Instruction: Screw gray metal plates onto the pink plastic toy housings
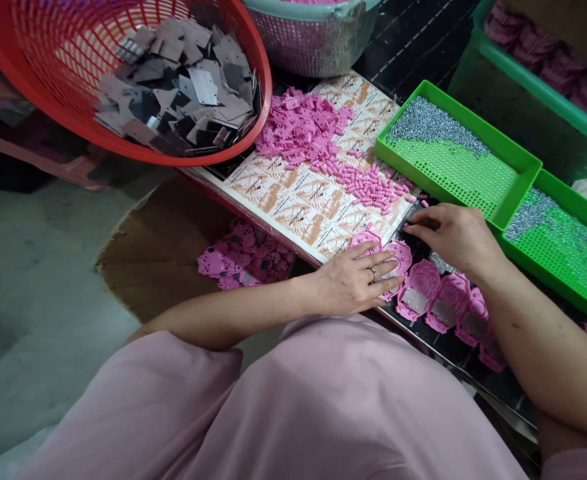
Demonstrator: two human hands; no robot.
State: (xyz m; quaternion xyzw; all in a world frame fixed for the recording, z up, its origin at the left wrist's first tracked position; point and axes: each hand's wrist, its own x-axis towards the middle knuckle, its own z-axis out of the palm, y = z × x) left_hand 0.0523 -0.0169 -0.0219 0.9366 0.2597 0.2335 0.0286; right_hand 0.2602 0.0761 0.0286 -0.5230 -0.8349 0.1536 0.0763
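Note:
My left hand (354,280), a ring on one finger, lies flat with fingers stretched over a pink plastic housing (397,261) at the left end of a row of pink housings (440,300) with metal plates in them. My right hand (457,237) hovers just beyond the row, fingers curled together as in a pinch; whatever is in them is too small to make out. A heap of small pink plastic parts (318,137) lies on a printed card sheet (293,200) just beyond both hands.
A red basket (38,100) of grey metal plates sits at upper left, a pale mesh basket (318,40) behind. Two green trays (453,160) (563,247) of tiny metal screws stand at right. More pink housings (246,257) fill a cardboard box below the table edge.

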